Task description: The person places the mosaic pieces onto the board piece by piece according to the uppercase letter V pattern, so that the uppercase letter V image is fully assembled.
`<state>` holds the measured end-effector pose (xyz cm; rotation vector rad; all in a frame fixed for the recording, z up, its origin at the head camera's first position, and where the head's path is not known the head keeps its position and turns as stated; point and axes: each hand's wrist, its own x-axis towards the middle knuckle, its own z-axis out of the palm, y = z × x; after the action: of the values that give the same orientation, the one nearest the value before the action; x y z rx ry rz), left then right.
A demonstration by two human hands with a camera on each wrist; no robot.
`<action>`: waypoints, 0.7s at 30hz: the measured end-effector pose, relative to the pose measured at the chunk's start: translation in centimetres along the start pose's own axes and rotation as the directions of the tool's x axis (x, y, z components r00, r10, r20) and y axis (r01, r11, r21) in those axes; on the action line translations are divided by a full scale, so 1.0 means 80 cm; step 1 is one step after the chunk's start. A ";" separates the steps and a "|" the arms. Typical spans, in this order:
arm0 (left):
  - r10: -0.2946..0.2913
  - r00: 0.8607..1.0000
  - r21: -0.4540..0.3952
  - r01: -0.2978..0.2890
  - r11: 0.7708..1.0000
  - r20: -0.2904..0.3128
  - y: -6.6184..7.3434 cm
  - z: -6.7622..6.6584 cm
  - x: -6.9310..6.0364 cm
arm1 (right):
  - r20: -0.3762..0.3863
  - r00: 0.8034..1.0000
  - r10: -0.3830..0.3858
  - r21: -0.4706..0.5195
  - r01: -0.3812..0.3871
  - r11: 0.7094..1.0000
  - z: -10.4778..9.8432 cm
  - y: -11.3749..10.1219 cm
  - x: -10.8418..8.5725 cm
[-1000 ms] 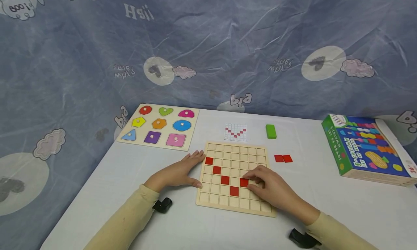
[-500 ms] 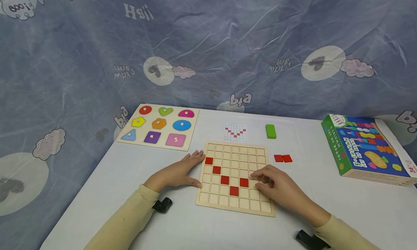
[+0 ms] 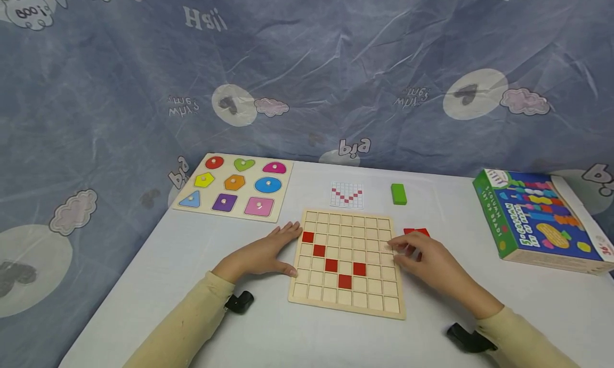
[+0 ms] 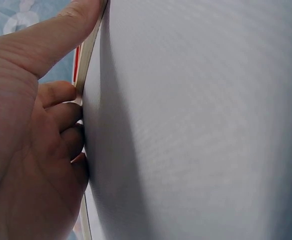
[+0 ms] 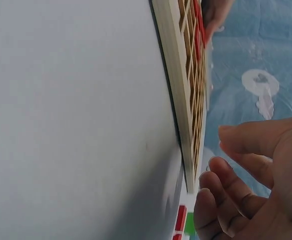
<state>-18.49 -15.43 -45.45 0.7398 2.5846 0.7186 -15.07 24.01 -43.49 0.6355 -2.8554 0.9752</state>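
A wooden grid board (image 3: 345, 299) lies on the table with several red square tiles (image 3: 331, 265) set in its cells, forming a slanting line that turns upward at the right. My left hand (image 3: 261, 256) rests at the board's left edge, fingers and thumb spread and touching it. Above the board's right edge hovers my right hand (image 3: 429, 259), its fingers loosely bent. The right wrist view shows a gap between thumb and fingers with nothing in it. Just behind that hand lie two loose red tiles (image 3: 416, 231), partly covered by it.
A printed pattern card (image 3: 347, 195) and a green block (image 3: 398, 194) lie beyond the board. At the back left is a knobbed shape puzzle (image 3: 234, 182). A colourful toy box (image 3: 547, 219) stands at the right, and a patterned cloth (image 3: 307, 80) hangs behind.
My right hand has drawn away from the red tile in the grid, moving right and slightly back towards the loose tiles. The tile stays in its cell. My left hand has stayed put.
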 end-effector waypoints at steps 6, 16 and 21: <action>-0.006 1.000 -0.011 0.006 1.000 0.004 0.002 -0.002 -0.001 | -0.033 0.999 -0.009 -0.026 0.008 1.000 -0.014 0.018 0.008; 0.003 1.000 -0.005 -0.003 1.000 0.005 -0.002 0.000 0.001 | -0.020 0.997 0.081 -0.076 -0.082 0.994 -0.026 0.053 0.020; -0.003 1.000 -0.006 0.003 1.000 0.009 -0.001 0.000 0.000 | -0.019 0.998 0.067 -0.099 -0.069 0.993 -0.028 0.060 0.024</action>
<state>-18.50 -15.51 -45.46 0.7348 2.5742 0.7207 -18.89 28.08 -44.12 0.5225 -2.9072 0.8357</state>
